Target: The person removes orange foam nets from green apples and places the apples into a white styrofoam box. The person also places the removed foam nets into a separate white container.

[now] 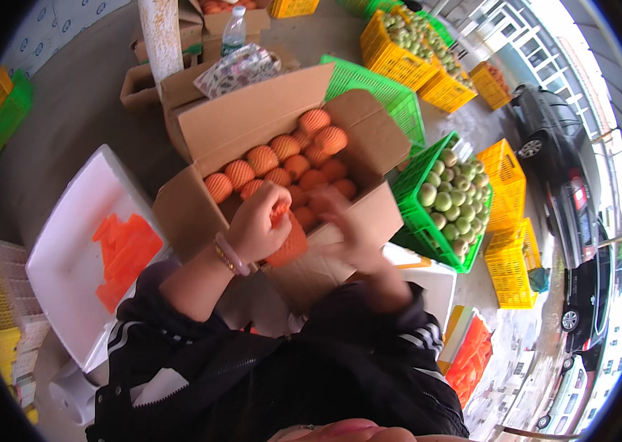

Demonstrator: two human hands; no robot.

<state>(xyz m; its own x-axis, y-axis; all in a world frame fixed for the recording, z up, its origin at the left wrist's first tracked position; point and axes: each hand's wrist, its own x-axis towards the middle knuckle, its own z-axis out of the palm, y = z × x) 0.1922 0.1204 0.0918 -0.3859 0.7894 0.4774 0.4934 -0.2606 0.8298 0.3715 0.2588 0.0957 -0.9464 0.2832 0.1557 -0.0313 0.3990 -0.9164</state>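
Note:
My left hand (267, 224), with a bracelet at the wrist, grips an orange foam net sleeve (290, 248) that hangs over the near side of an open cardboard box (256, 119). Whether a fruit is inside the sleeve cannot be told. My right hand (344, 221) is motion-blurred over the box's near right part, apart from the left; its fingers and anything in them are unclear. Inside the box lie several round fruits in orange foam nets (262, 160), with two (331, 140) on top at the far right.
At left stands a white foam box (62, 259) with flat orange sleeves (126, 254). To the right, a green crate (413, 212) holds green fruits (454, 201), beside yellow crates (501, 177). A rusty white post (161, 41) rises behind the box, near a plastic bottle (233, 33).

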